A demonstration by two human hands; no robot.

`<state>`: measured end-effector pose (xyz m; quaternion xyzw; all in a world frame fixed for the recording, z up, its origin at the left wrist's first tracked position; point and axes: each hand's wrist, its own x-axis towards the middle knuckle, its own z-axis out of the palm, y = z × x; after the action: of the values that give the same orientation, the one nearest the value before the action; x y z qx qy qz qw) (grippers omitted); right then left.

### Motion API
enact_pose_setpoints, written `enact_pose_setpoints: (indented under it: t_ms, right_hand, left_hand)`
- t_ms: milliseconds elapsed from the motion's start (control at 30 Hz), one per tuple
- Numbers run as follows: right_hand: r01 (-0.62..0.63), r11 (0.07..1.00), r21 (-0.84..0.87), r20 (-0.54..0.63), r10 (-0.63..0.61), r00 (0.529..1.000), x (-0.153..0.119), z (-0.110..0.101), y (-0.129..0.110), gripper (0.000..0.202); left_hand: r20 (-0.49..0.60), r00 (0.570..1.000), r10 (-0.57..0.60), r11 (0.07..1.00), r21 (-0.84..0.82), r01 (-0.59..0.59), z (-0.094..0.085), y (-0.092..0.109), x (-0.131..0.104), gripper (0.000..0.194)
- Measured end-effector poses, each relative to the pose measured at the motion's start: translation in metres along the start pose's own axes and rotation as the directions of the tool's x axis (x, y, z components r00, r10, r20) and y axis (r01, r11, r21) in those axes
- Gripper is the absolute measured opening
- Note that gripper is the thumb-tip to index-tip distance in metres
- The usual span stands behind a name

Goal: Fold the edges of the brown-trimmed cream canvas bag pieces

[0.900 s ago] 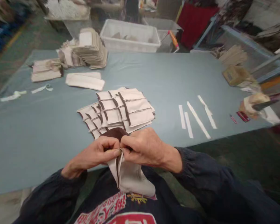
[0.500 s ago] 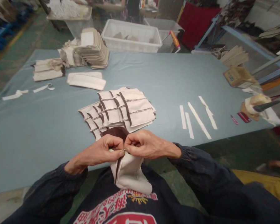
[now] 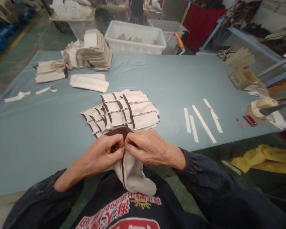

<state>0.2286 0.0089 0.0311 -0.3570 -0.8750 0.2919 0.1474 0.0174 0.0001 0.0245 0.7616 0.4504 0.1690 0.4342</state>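
Observation:
Close to my chest, at the table's front edge, I hold a cream fabric piece [image 3: 137,179] with dark brown trim. My left hand [image 3: 107,151] pinches it near its brown upper part. Right beside it, my right hand [image 3: 150,148] pinches the same piece, thumbs and fingertips of both hands nearly touching. The lower end of the fabric hangs curled in front of my shirt. Exactly what lies between the fingertips is hidden. Just beyond my hands, overlapping cream panels [image 3: 143,109] with brown edging and seams lie in a pile on the table.
White strips [image 3: 203,123] lie to the right, near a small pink-handled tool [image 3: 240,123] and a red object [image 3: 250,120]. Cream pads [image 3: 89,82] and a tall stack [image 3: 97,51] sit back left. A white bin [image 3: 135,47] stands behind the blue-grey table [image 3: 171,82]; a cardboard box [image 3: 244,79] is at right.
Both hands have shifted slightly left and closer together along the fabric, still pinching it. The hanging end has moved a little. The pile on the table looks the same.

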Motion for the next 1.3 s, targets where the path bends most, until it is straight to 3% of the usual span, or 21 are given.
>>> enact_pose_setpoints:
  t_ms: [167, 300, 433, 633, 800, 967, 1167, 1300]
  right_hand:
    - [-0.082, 0.980, 0.184, -0.051, 0.093, 0.994, 0.004, 0.010, -0.002, 0.016]
    - [-0.130, 0.979, 0.159, -0.055, 0.141, 0.989, 0.007, 0.014, -0.002, 0.011]
    - [-0.146, 0.972, 0.182, -0.062, 0.160, 0.985, 0.004, 0.012, -0.004, 0.010]
    - [-0.207, 0.907, 0.366, 0.038, 0.208, 0.977, -0.003, 0.007, -0.006, 0.005]
    - [-0.223, 0.766, 0.603, 0.092, 0.210, 0.973, -0.007, 0.011, 0.000, 0.002]
    - [-0.337, 0.476, 0.812, 0.276, 0.195, 0.941, -0.010, 0.019, 0.008, 0.009]
    - [-0.361, 0.278, 0.890, 0.318, 0.188, 0.929, -0.017, 0.032, 0.013, 0.012]
    - [-0.370, 0.193, 0.909, 0.326, 0.224, 0.918, -0.021, 0.043, 0.014, 0.016]
  left_hand:
    - [-0.171, 0.983, 0.066, 0.997, -0.034, -0.073, 0.006, -0.001, -0.007, 0.020]
    - [-0.267, 0.955, 0.127, 0.992, 0.012, -0.128, 0.012, -0.001, -0.011, 0.021]
    - [-0.262, 0.955, 0.136, 0.990, -0.009, -0.144, 0.014, 0.000, -0.013, 0.017]
    - [-0.219, 0.962, 0.164, 0.985, -0.019, -0.172, 0.013, 0.004, -0.017, 0.011]
    - [-0.227, 0.951, 0.211, 0.977, 0.034, -0.209, 0.016, 0.006, -0.023, 0.011]
    - [-0.191, 0.923, 0.335, 0.940, 0.135, -0.313, 0.018, 0.003, -0.027, 0.010]
    - [-0.108, 0.866, 0.488, 0.835, 0.345, -0.428, 0.017, 0.000, -0.033, 0.014]
    - [0.023, 0.849, 0.527, 0.762, 0.429, -0.485, 0.013, 0.002, -0.035, 0.022]
